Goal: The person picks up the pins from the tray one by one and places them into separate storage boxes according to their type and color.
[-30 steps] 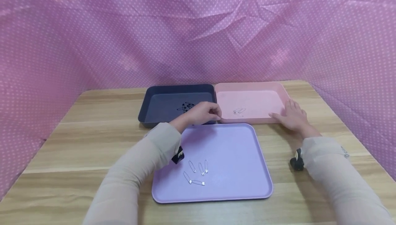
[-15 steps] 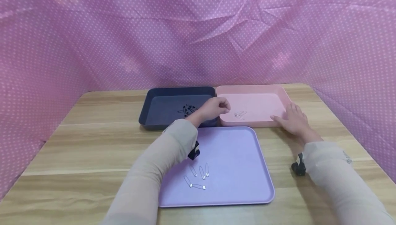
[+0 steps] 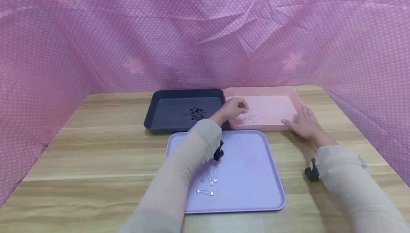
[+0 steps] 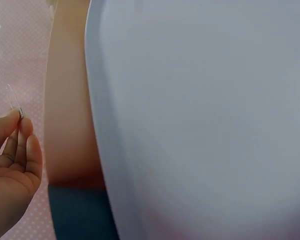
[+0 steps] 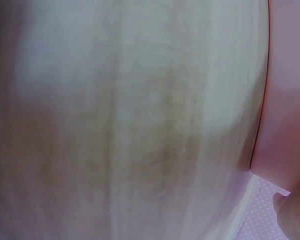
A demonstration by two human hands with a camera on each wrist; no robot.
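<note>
Over the left part of the pink tray [image 3: 272, 127], my left hand [image 3: 233, 109] pinches a silver safety pin [image 4: 14, 97] between thumb and fingertip; the left wrist view shows its wire loop sticking out past the fingers. Just below that hand, several silver safety pins [image 3: 249, 118] lie in a small pile in the pink tray. My right hand [image 3: 305, 123] rests at the tray's front right corner, fingers along the side and thumb toward the front rim. More silver safety pins [image 3: 205, 192] lie on the flat purple tray [image 3: 243, 176], partly covered by my left sleeve.
A dark blue-grey tray [image 3: 169, 114] stands left of the pink one and holds several black safety pins [image 3: 198, 114]. All the trays sit on a wood-grain table [image 3: 96, 147]. Pink dotted cloth [image 3: 205, 41] hangs around the back and sides.
My left hand has moved right, from the near edge between the two back trays to over the pink tray, its sleeve now crossing the purple tray. My right hand has stayed at the corner.
</note>
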